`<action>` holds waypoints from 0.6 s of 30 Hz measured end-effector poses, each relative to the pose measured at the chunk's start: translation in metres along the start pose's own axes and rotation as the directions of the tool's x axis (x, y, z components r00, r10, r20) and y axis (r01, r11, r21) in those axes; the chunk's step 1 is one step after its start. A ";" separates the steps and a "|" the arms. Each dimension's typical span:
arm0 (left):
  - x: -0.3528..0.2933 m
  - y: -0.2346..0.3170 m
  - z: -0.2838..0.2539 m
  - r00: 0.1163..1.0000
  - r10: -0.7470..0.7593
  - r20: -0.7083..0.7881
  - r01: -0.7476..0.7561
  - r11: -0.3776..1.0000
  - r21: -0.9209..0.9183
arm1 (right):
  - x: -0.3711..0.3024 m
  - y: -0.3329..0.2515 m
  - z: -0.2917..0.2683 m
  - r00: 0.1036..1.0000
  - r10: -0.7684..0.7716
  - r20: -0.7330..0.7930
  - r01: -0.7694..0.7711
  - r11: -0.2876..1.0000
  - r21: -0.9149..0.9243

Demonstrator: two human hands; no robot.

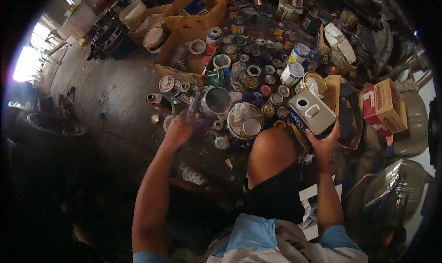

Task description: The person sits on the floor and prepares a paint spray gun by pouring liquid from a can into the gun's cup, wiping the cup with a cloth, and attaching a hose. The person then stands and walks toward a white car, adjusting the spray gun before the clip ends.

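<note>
My left hand [180, 128] is at the side of an open grey paint can [215, 101]. Its fingers are slightly blurred but look closed on the can's near-left edge. The can's round mouth faces up toward me. My right hand [324, 145] grips the lower end of a rectangular metal canister [313, 112], which has a silvery top, a moulded handle and a dark round opening. The canister is tilted, its top turned toward me. Between the hands, a wide tub [245, 120] holds crumpled wrapping and a white round lid or cup.
Many used paint cans and jars crowd the floor ahead, including a white can [292, 73]. Cardboard boxes [195, 9] stand at the back left. To the right are a red-and-tan carton [384, 105] and plastic-wrapped panels. A tyre [55, 124] lies far left. My bare knee [272, 155] rises between my arms.
</note>
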State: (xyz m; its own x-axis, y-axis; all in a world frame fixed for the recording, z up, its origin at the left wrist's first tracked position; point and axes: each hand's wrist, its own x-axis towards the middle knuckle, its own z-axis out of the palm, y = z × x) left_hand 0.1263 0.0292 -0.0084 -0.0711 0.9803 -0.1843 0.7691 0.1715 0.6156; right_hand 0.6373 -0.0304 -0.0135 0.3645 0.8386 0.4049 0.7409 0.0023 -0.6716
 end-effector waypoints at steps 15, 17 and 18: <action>0.011 0.013 0.045 0.979 0.192 -0.073 -0.184 0.977 0.108 | 0.090 -0.209 -0.033 0.672 -0.623 0.401 0.687 0.726 -0.022; 0.008 0.012 0.048 0.978 0.187 -0.093 -0.173 0.975 0.138 | 0.091 -0.217 -0.027 0.658 -0.610 0.440 0.697 0.716 -0.049; 0.008 0.011 0.049 0.981 0.173 -0.085 -0.159 0.975 0.157 | 0.093 -0.220 -0.026 0.646 -0.608 0.460 0.707 0.705 -0.061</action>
State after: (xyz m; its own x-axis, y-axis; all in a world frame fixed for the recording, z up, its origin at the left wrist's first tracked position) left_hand 0.1656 0.0340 -0.0405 0.0096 0.9999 -0.0091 0.8609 -0.0037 0.5088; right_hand 0.5226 0.0332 0.1879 -0.4748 0.7916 0.3846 0.8142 0.5610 -0.1496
